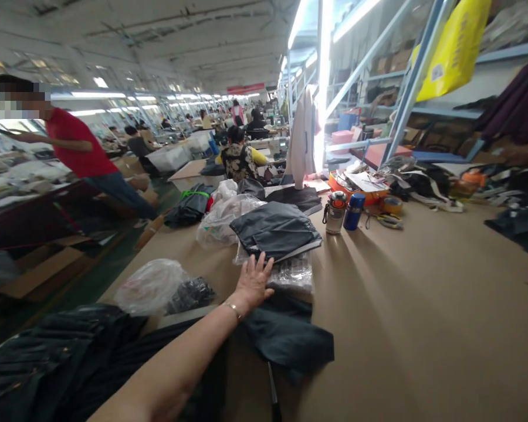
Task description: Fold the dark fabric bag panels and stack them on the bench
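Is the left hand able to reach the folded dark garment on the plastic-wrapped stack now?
Probably yes. The left hand, fingers spread, already lies at the near edge of the folded dark garment, and nothing stands between them.

Long brown counter [422, 305], mostly bare on the right. Two bottles mid-counter, side by side: clear one w/ dark cap [335, 213], blue one [354, 211] just right of it. Tape roll [392, 204] near them, scissors [389, 220] in front of it. Orange tray [341, 184] w/ papers behind the bottles. White garment [303, 138] hanging upright by the light strip. Yellow bag [455, 47] hung on the blue shelf frame [411, 82], top right. Clear plastic bag [148, 286] at counter's left edge; bigger bag bundle [222, 217] farther back. Person in red shirt [77, 143] leaning over at left; seated person in yellow sleeves [240, 159] further down the hall. Cardboard sheets [39, 272] on the floor, left.
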Available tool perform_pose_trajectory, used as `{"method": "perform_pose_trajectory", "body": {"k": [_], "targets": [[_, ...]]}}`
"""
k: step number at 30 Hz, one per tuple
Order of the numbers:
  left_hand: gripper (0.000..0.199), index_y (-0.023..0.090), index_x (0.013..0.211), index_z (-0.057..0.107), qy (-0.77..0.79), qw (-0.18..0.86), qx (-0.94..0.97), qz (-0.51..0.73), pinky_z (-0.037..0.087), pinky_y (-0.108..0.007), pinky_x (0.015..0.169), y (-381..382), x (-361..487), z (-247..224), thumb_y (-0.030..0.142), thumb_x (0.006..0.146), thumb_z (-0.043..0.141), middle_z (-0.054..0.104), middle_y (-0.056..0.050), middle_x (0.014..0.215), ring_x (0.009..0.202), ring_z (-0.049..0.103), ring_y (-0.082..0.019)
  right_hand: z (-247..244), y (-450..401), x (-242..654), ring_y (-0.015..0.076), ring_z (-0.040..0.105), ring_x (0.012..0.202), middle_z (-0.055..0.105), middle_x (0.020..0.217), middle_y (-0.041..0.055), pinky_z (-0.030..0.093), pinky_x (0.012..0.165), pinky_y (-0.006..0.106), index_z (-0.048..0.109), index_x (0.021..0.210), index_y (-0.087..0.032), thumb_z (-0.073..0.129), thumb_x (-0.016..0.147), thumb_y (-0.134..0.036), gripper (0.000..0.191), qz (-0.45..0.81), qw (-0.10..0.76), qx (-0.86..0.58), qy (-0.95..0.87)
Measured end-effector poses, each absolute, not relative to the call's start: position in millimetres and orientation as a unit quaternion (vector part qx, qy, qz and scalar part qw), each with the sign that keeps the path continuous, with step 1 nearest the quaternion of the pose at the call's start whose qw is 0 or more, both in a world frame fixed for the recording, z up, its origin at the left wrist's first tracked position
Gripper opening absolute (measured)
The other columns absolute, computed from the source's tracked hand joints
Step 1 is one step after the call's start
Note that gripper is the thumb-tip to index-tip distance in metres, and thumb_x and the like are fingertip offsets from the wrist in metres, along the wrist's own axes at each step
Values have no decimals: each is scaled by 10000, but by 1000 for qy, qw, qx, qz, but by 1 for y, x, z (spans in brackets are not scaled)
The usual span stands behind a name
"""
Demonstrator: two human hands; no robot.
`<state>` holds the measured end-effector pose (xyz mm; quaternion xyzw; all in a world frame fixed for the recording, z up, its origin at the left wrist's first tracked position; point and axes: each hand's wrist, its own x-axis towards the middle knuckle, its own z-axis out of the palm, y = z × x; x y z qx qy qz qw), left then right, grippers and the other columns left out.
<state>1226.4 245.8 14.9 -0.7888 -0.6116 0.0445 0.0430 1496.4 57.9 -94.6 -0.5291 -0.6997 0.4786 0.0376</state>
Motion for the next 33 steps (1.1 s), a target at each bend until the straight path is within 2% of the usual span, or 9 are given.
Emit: {"method": "perform_pose_trajectory", "body": {"k": [4,8,13,16,20,23,27,30,33], "targets": [[948,274,1471,102,-624,54,-773,102,80,-632,1057,326,1261,-3,273,701,655,26,-152,1549,1373,48,-464,-102,88,1480,246,544,475,547,538,51,388,391,377,686,745,-438,472,653,-555,260,488,51,-543,-681],[834,295,1467,122,-630,45,-770,94,201,-644,986,362,1256,-6,188,765,560,143,-212,1514,1320,220,-479,-95,94,1496,262,579,561,561,580,49,421,441,388,672,708,-432,494,663,-545,216,506,75,-544,-665],[762,255,1410,333,-580,-23,-813,52,367,-528,913,378,1238,9,107,700,567,375,-199,1397,1150,451,-389,-61,118,1520,196,572,652,579,649,26,465,586,330,635,725,-270,463,753,-519,304,524,115,-523,-663],[625,233,1336,444,-559,-71,-826,33,407,-382,917,394,1222,20,142,725,539,541,-125,1251,1063,531,-272,-36,185,1498,159,547,720,590,729,35,447,679,295,601,775,-163,478,807,-455,318,586,213,-494,-605],[381,185,1122,610,-567,-134,-813,-18,436,-241,792,421,1199,28,170,760,491,661,-62,991,890,592,-179,-18,295,1436,159,592,845,619,929,68,456,782,296,563,983,-146,646,706,-418,397,739,372,-435,-355],[270,155,946,660,-574,-172,-799,-50,423,-211,676,436,1189,29,173,718,516,662,-28,814,779,588,-160,-15,343,1392,160,598,918,597,1049,71,460,815,300,492,1067,-190,656,680,-324,441,741,463,-447,-192],[206,137,827,657,-571,-219,-785,-94,387,-198,611,445,1185,28,149,663,532,609,2,708,705,544,-138,-22,352,1361,140,546,870,552,1073,9,459,670,261,451,1084,-270,606,694,-341,426,659,505,-549,-94],[125,126,724,617,-565,-275,-764,-147,357,-197,571,441,1185,34,140,631,534,539,25,634,638,482,-115,-29,345,1362,123,533,814,545,1039,-12,446,642,240,435,1097,-285,645,655,-343,493,647,542,-533,-65],[103,116,717,578,-533,-382,-724,-214,351,-191,544,427,1192,49,163,629,552,509,38,629,596,444,-91,-29,344,1375,129,559,822,563,1016,11,467,690,250,457,1077,-254,656,671,-406,476,670,569,-472,-58]]}}
